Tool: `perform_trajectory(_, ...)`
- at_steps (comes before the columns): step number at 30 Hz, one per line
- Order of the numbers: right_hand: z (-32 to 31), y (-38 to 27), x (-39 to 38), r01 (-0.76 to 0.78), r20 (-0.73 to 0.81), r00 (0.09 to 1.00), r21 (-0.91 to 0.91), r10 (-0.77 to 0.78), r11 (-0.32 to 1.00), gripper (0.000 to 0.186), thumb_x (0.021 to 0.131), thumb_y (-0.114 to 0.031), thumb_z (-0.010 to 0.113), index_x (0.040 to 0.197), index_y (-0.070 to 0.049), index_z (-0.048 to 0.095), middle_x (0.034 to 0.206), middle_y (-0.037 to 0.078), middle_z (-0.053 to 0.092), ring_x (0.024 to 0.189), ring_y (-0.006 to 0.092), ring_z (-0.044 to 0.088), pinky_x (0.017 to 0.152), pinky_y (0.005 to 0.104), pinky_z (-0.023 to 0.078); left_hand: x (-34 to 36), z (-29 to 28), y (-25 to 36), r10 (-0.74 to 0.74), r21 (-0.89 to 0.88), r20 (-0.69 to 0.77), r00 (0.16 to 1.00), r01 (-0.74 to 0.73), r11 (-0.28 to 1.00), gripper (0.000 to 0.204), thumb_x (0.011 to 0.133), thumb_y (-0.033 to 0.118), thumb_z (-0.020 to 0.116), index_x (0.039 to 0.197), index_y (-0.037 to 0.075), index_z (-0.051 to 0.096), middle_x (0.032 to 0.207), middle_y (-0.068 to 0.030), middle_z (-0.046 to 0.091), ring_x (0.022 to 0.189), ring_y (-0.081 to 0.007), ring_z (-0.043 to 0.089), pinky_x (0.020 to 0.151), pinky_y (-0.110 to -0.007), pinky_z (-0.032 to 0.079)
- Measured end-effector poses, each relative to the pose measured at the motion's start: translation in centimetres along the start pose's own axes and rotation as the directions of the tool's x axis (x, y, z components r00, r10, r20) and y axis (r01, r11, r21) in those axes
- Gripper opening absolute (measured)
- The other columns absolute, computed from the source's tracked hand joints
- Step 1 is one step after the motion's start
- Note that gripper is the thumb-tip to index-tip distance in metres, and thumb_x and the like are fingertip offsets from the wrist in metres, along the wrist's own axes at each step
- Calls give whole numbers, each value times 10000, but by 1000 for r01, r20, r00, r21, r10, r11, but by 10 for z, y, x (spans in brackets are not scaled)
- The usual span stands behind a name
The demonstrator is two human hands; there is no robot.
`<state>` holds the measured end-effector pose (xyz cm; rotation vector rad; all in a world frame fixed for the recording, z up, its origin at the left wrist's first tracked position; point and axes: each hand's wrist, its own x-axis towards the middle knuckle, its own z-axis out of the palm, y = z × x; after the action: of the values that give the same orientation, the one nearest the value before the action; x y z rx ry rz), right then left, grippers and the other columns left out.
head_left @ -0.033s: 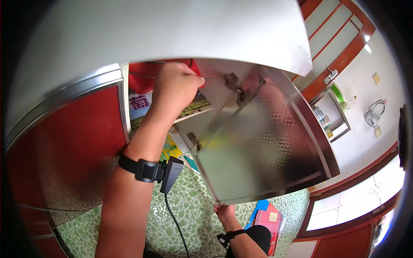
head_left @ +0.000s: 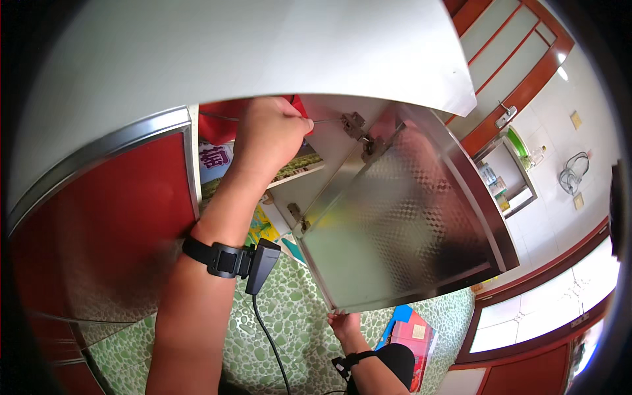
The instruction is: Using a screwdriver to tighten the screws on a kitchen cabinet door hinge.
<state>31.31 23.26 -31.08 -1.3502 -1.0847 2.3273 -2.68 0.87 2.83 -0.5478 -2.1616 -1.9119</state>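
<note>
My left hand [head_left: 271, 131] reaches into the open cabinet under the counter. Its fingers are closed in a pinch on a thin metal rod [head_left: 326, 121], which points right and ends at the upper hinge [head_left: 353, 125]. Whether the rod has a handle is hidden by the hand. The silvery inner face of the cabinet door [head_left: 401, 230] stands swung out to the right, fixed by that hinge and a lower hinge [head_left: 297, 216]. Down by the door's bottom corner, my right hand [head_left: 345, 324] has its fingers curled on the edge.
Behind my left hand lies a red bag-like thing [head_left: 217, 122], above printed packages [head_left: 216, 157]. A red cabinet door [head_left: 125, 204] is at left, and the counter [head_left: 263, 49] overhangs above. A red box [head_left: 419, 336] rests on the green pebble-patterned floor [head_left: 309, 329]. A black cable [head_left: 266, 339] trails from my left wrist.
</note>
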Motion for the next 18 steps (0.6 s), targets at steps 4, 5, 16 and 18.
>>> perform_trajectory(4,-15,-3,18,33,-98,995,27,-30,999,324,879,-429,559,946,-112,574,795,85,558,592,270,526,516,367,453,-18,7,22,196,376,8,980,-185,908,241,825,207,734,960,8,728,913,-206,708,851,-331,684,789,-407,519)
perform_trajectory(5,-16,-4,22,32,-105,994,-2,-32,999,361,884,-442,563,1050,-122,543,842,87,552,602,260,546,499,361,474,-19,4,25,280,473,44,959,-267,840,249,835,228,724,985,29,730,952,-214,701,894,-384,670,826,-447,513)
perform_trajectory(16,24,1,11,115,-282,958,238,-45,964,213,877,-318,541,878,-128,445,724,49,439,542,206,474,449,338,410,-12,5,46,96,882,334,938,-347,320,419,969,408,506,1059,11,608,816,-226,688,817,-412,676,751,-533,522)
perform_trajectory(18,24,2,9,94,-303,953,256,-13,962,230,886,-338,539,879,-140,423,717,37,430,541,199,475,448,331,404,-10,7,39,72,892,321,944,-327,312,446,969,443,494,1032,17,610,785,-223,685,775,-408,681,704,-526,533)
